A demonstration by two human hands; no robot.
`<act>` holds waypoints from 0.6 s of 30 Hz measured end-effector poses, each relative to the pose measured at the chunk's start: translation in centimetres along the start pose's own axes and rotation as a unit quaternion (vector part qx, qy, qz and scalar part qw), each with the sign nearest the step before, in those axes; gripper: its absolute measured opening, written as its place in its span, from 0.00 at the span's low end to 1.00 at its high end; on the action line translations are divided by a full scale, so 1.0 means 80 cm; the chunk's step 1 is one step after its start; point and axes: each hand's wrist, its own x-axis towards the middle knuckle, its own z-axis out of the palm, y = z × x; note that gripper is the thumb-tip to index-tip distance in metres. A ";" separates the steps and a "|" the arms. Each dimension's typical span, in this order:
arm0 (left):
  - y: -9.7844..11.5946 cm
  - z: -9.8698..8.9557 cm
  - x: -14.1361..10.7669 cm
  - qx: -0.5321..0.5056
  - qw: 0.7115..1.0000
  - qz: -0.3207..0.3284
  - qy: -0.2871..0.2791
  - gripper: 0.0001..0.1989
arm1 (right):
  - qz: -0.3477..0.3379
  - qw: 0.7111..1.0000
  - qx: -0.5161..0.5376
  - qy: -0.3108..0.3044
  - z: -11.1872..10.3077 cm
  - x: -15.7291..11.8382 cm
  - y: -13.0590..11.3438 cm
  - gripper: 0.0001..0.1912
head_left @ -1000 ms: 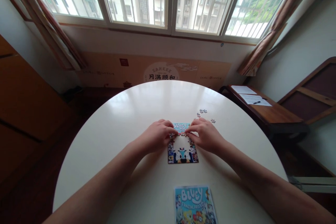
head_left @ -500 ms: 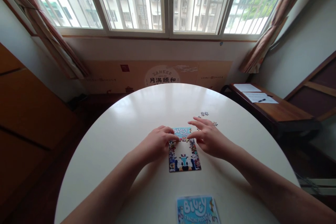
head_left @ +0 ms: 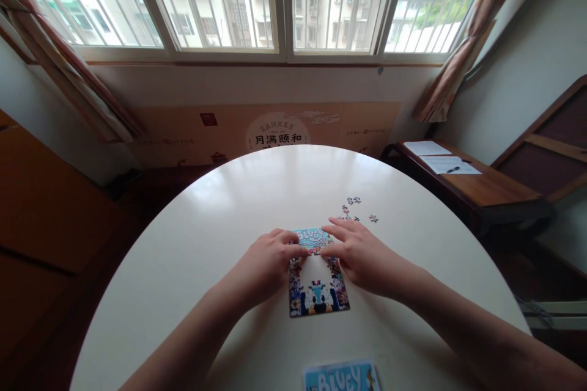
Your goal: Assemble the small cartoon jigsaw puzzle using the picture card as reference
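A partly assembled jigsaw puzzle (head_left: 316, 304) lies flat on the white round table (head_left: 183, 244). Its frame surrounds a gap of bare table, with a blue dog-like face at the bottom and a light-blue "BLUEY" strip on top. My left hand (head_left: 270, 256) grips the upper left edge, its thumb lying across the puzzle under the title strip. Opposite it, my right hand (head_left: 364, 253) holds the upper right edge, thumb close to the left thumb and fingers bent over the corner. The undersides of both hands are hidden.
Several loose puzzle pieces (head_left: 353, 200) lie beyond my right hand. At the near edge of view is a blue "BLUEY" picture card (head_left: 342, 377), partly cut off. A wooden side table (head_left: 495, 186) with papers (head_left: 447, 165) and a pen stands at the right.
My right hand has come down, its fingers closing in on the puzzle's top right, uncovering more loose pieces. The left hand stays at the upper left. The view has shifted slightly.
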 end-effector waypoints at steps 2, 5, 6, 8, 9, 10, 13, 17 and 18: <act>0.000 0.000 0.000 -0.003 1.000 0.000 -0.002 0.23 | -0.004 1.000 -0.003 0.003 -0.001 -0.001 -0.001 0.21; -0.003 0.001 0.000 0.004 1.000 0.011 0.014 0.24 | -0.014 1.000 0.002 0.007 -0.002 0.000 0.002 0.20; -0.004 0.001 0.000 0.009 1.000 0.015 0.023 0.24 | -0.018 1.000 0.005 0.007 -0.002 0.001 0.003 0.19; -0.006 0.003 0.000 0.016 0.999 0.019 0.036 0.25 | -0.023 1.000 0.009 0.005 -0.003 0.003 0.004 0.17; -0.007 0.004 0.000 0.017 0.999 0.020 0.039 0.25 | -0.026 1.000 0.008 0.006 -0.003 0.003 0.004 0.16; -0.008 0.004 0.000 0.018 0.999 0.021 0.039 0.24 | -0.030 1.000 0.004 0.007 -0.003 0.004 0.003 0.15; -0.009 0.006 0.000 0.023 0.999 0.027 0.040 0.24 | -0.053 0.998 -0.010 0.019 -0.004 0.005 0.002 0.16; -0.009 0.007 0.000 0.037 0.998 0.027 0.043 0.27 | -0.055 0.996 -0.006 0.075 -0.009 0.006 0.024 0.19; -0.009 0.007 0.000 0.039 0.998 0.024 0.041 0.27 | -0.040 0.994 -0.004 0.101 -0.010 0.006 0.035 0.19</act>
